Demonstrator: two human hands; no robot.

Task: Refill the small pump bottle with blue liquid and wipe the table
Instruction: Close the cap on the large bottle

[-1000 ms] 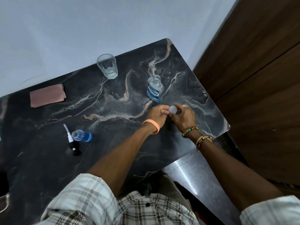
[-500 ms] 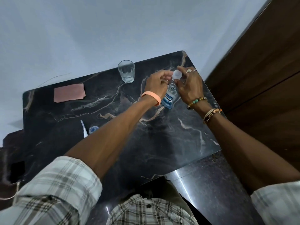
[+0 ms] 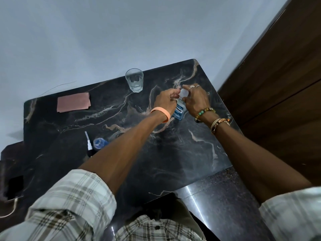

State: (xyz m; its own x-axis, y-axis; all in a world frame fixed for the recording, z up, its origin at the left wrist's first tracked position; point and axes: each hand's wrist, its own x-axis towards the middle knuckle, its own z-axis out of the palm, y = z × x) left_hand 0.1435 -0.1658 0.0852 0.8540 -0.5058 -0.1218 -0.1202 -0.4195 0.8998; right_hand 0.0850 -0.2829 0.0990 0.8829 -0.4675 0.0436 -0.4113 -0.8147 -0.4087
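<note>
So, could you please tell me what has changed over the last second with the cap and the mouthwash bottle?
A second ago both hands held the white cap in front of the mouthwash bottle, apart from it. Now the left hand and right hand have brought the cap onto the bottle's neck. The glass, pink cloth, small open bottle and its pump stayed put.

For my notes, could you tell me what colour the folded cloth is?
Dusty pink cloth, clearest in the head view.
</note>
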